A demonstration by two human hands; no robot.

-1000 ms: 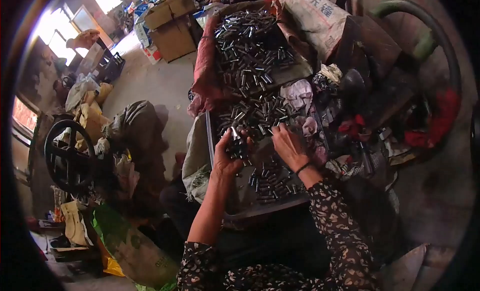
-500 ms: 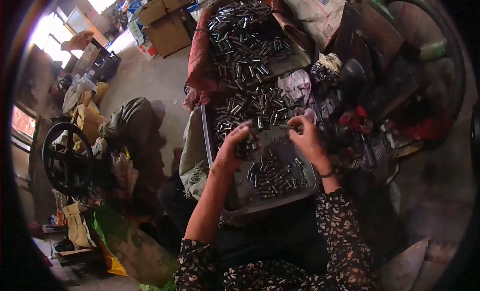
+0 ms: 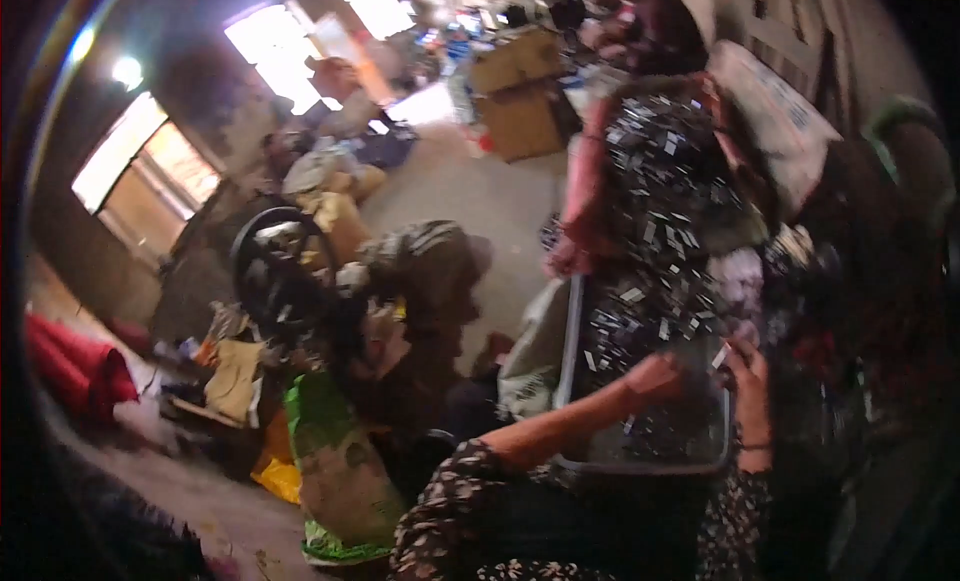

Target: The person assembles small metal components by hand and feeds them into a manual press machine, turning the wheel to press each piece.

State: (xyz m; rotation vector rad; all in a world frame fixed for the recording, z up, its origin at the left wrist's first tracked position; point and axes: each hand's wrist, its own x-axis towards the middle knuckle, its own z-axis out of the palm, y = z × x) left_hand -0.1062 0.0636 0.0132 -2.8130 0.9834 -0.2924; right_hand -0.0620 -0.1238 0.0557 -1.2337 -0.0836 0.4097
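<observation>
A grey plastic tray (image 3: 568,381) holds many small metal cylinders (image 3: 650,301), blurred by motion. My left hand (image 3: 656,377) is over the middle of the tray, its fingers smeared, so what it holds cannot be made out. At the tray's right edge, my right hand (image 3: 745,366) is closed on a small bright metal piece (image 3: 721,356). Beyond the tray, a larger heap of metal pieces (image 3: 670,161) lies inside a reddish sack (image 3: 588,181).
A black handwheel (image 3: 240,261) stands at the left, near a green and white sack (image 3: 345,471). A cardboard box (image 3: 520,121) sits on the floor behind. A pale sack (image 3: 775,116) and a pinkish cloth (image 3: 738,281) are at the right.
The view has swung left, shifting the scene rightward in the frame. My left hand has moved across the tray toward my right hand. A small bright piece now shows at my right fingertips.
</observation>
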